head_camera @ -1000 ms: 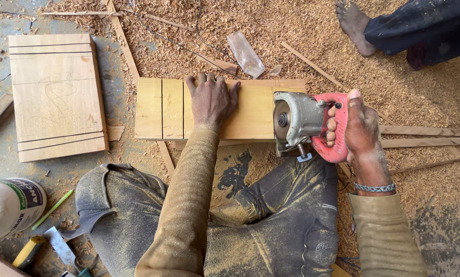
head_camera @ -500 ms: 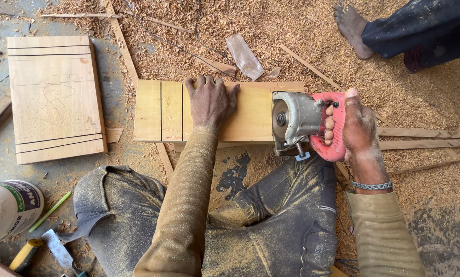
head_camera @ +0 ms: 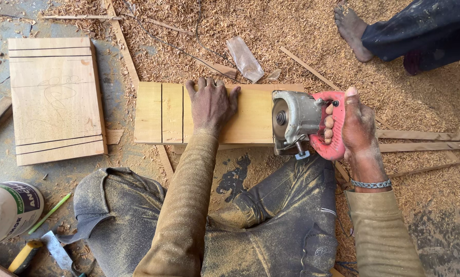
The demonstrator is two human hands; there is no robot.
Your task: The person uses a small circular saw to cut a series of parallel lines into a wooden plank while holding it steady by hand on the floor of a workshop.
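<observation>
Two hands [head_camera: 212, 102], saw [head_camera: 296, 120], plank [head_camera: 160, 113] — perhaps grooved

There is one view only, from the camera on the person's head. It looks almost straight down, quite near, at the floor [head_camera: 60, 174] covered with sawdust, with the person's own knees at the lower edge and both forearms reaching upward.

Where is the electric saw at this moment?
In the head view, the electric saw is right of centre, at the right end of the yellow board. The right hand grips its red handle; the left hand presses the board.
</observation>
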